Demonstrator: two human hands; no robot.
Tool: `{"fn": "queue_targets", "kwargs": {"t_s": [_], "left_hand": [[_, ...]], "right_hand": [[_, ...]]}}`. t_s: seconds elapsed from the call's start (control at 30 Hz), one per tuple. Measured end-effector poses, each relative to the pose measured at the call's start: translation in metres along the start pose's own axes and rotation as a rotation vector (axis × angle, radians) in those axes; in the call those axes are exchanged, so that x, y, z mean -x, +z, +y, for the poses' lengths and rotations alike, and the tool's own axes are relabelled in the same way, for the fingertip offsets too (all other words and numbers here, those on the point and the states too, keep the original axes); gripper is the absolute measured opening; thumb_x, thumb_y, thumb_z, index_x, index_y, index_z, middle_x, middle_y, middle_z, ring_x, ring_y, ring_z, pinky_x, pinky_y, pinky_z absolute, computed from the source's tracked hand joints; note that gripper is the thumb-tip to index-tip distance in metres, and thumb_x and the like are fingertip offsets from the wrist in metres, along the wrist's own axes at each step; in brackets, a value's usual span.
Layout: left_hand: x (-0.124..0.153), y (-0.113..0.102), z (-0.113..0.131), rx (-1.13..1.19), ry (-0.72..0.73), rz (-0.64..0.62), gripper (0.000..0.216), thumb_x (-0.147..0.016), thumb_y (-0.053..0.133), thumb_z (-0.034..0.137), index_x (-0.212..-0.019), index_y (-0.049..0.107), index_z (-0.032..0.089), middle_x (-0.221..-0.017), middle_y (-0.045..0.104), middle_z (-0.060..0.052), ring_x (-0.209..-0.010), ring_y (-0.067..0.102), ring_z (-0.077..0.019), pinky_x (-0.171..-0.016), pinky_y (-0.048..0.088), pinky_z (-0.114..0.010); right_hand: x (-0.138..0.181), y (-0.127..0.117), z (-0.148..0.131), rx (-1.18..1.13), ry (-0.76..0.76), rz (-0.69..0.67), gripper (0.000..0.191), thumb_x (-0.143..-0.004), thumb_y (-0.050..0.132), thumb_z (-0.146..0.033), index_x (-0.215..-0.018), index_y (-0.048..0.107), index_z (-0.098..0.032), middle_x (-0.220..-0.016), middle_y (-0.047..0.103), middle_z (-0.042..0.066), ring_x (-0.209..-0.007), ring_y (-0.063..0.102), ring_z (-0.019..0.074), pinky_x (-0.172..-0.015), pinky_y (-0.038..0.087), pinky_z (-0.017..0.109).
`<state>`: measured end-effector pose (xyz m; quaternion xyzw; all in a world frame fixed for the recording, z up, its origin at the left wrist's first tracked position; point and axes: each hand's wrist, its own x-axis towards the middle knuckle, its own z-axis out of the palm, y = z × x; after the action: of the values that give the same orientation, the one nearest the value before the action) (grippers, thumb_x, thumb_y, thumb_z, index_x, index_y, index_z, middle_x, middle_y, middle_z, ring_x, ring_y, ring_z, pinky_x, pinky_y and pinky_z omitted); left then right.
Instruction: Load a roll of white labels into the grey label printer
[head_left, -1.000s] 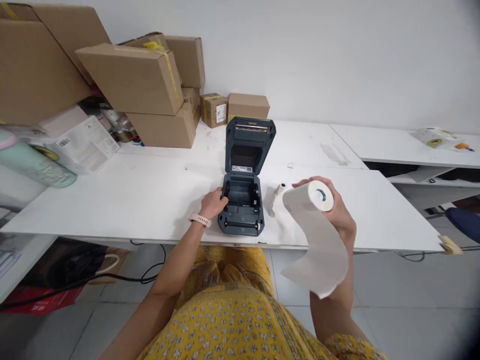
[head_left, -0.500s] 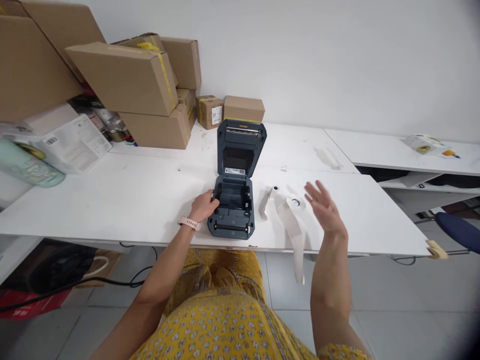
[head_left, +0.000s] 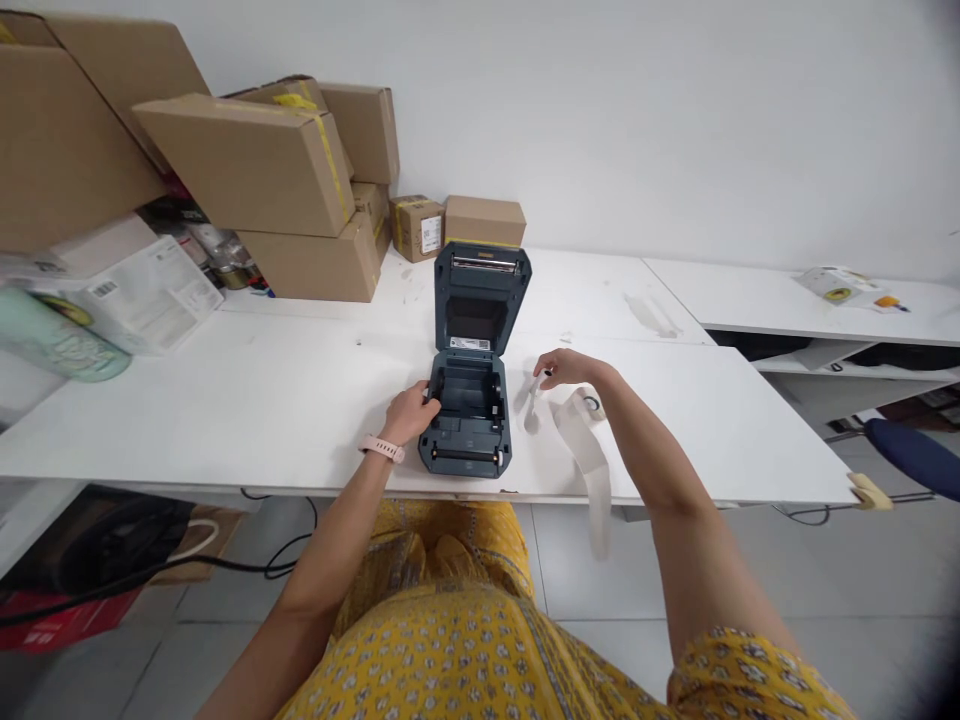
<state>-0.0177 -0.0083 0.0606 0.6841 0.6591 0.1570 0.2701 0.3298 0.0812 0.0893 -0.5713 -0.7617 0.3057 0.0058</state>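
A dark grey label printer (head_left: pixel 466 425) stands on the white table with its lid (head_left: pixel 484 290) raised, its inside compartment bare of any roll. My left hand (head_left: pixel 409 412) is closed on the printer's left side, the thumb over the rim. To the right of the printer, my right hand (head_left: pixel 562 368) pinches a small white paper roll (head_left: pixel 537 390) at its top end, a loose piece trailing from it. Close by lies a larger white label roll (head_left: pixel 592 402) with a dark ring at its core. Its paper strip (head_left: pixel 589 455) hangs over the front edge.
Cardboard boxes (head_left: pixel 240 165) are stacked at the back left, with two smaller boxes (head_left: pixel 485 220) by the wall. A green bottle (head_left: pixel 64 335) lies beside a white box (head_left: pixel 154 295). Black cables (head_left: pixel 247 565) run below the table; a blue seat (head_left: pixel 915 458) is at the right.
My right hand has swung left, from open in the air beside the larger roll to a pinch on the small roll. The left hand stays on the printer.
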Motion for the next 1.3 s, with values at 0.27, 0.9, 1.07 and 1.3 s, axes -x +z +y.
{"fn": "queue_targets", "kwargs": {"t_s": [0.27, 0.9, 1.07, 1.3], "left_hand": [[-0.002, 0.002, -0.003, 0.017, 0.01, 0.0, 0.046, -0.086, 0.049, 0.027, -0.128, 0.062, 0.018, -0.076, 0.073, -0.004, -0.079, 0.069, -0.0248, -0.067, 0.044, -0.031], [0.001, 0.002, 0.0, 0.072, -0.013, 0.002, 0.045, -0.086, 0.05, 0.025, -0.129, 0.062, 0.018, -0.097, 0.077, -0.01, -0.095, 0.07, -0.0289, -0.078, 0.049, -0.034], [0.003, 0.005, -0.002, 0.121, -0.036, 0.012, 0.048, -0.086, 0.051, 0.028, -0.132, 0.061, 0.021, -0.098, 0.077, -0.007, -0.097, 0.07, -0.0284, -0.08, 0.05, -0.034], [0.009, 0.011, -0.002, 0.203, -0.067, 0.075, 0.046, -0.086, 0.052, 0.028, -0.13, 0.064, 0.024, -0.092, 0.075, -0.004, -0.087, 0.068, -0.0242, -0.078, 0.05, -0.032]], "right_hand": [[0.071, -0.006, -0.072, -0.423, -0.479, -0.131, 0.042, -0.079, 0.07, -0.045, -0.113, 0.065, -0.021, -0.107, 0.072, 0.007, -0.091, 0.066, 0.0198, -0.074, 0.051, 0.031], [0.022, 0.074, -0.138, -0.407, -0.419, -0.031, 0.039, -0.076, 0.077, -0.045, -0.102, 0.062, -0.019, -0.086, 0.07, 0.002, -0.081, 0.065, 0.0185, -0.073, 0.049, 0.03], [0.033, 0.1, -0.132, -0.379, -0.434, 0.196, 0.025, -0.086, 0.07, -0.04, -0.102, 0.066, -0.022, -0.1, 0.073, 0.003, -0.092, 0.068, 0.0212, -0.082, 0.049, 0.032], [0.046, 0.127, -0.138, -0.113, -0.354, 0.455, 0.012, -0.095, 0.055, -0.029, -0.103, 0.063, -0.026, -0.106, 0.075, 0.004, -0.091, 0.067, 0.0253, -0.084, 0.049, 0.038]]}}
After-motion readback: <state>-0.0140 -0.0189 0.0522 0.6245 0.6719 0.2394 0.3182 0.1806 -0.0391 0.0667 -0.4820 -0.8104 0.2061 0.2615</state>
